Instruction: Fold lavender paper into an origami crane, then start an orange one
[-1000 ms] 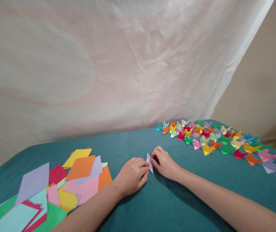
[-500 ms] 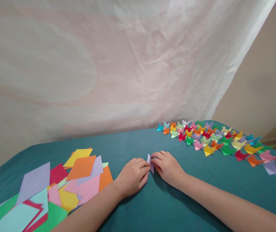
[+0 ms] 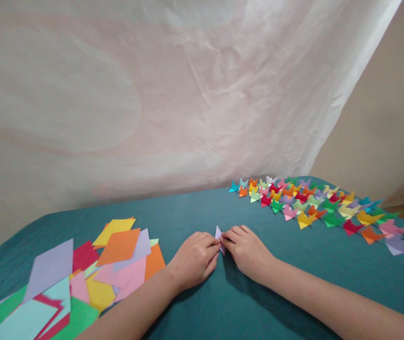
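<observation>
A small folded piece of lilac paper (image 3: 218, 232) is held between my two hands, its pointed tip facing away from me. My left hand (image 3: 197, 257) is closed, with thumb and fingers pinching the paper's left side. From the right, my right hand (image 3: 246, 246) pinches the opposite edge with bent fingers. The middle of the paper is partly hidden behind the fingertips. Both hands are low over the green tablecloth (image 3: 188, 208).
To the left lies a loose pile of coloured paper sheets, an orange sheet (image 3: 120, 246) and a lilac sheet (image 3: 51, 269) among them. Rows of folded paper birds (image 3: 306, 220) stand at the right. A pale cloth (image 3: 173, 94) hangs behind the table.
My right hand has shifted slightly down and its fingers have closed in on the lilac paper's right edge. My left hand keeps its pinch in the same place.
</observation>
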A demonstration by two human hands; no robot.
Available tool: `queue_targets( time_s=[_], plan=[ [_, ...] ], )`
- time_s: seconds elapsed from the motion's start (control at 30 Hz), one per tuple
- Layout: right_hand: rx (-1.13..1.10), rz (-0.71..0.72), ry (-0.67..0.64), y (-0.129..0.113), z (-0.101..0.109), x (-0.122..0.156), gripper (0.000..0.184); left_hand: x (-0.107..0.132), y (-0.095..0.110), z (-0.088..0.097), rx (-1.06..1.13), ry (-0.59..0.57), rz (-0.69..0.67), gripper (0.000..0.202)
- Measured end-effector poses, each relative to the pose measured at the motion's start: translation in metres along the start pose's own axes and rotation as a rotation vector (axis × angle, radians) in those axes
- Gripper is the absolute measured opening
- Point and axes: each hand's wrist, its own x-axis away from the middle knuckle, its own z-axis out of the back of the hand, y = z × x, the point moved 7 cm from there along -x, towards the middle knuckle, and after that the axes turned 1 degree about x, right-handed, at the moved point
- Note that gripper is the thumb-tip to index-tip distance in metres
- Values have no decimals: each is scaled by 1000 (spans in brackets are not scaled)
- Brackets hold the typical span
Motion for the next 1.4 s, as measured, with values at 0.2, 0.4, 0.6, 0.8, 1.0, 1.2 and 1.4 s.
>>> queue_targets(
  time_s=[0.2, 0.4, 0.6, 0.8, 1.0, 1.2, 1.4],
  plan=[
    [16, 2, -27, -1, 2, -2, 17, -1, 5, 3, -30, -4, -26, 25],
    [33, -16, -49, -1, 1, -6, 15, -2, 7, 3, -53, -54, -21, 22],
    [110, -26, -86, -1, -3, -11, 13, -2, 8, 2, -63, -85, 4, 20],
    [126, -22, -71, 0, -2, -12, 13, -1, 8, 4, -44, -83, 3, 21],
    [148, -66, -93, 7, -2, -19, 17, -1, 7, 4, -33, -95, 8, 22],
    [143, -54, -121, 12, -5, -22, 22, 1, 6, 2, -32, -83, 27, 24],
    [105, -47, -116, 16, -4, -20, 25, 5, 1, 5, -38, -41, 55, 27]
  ],
)
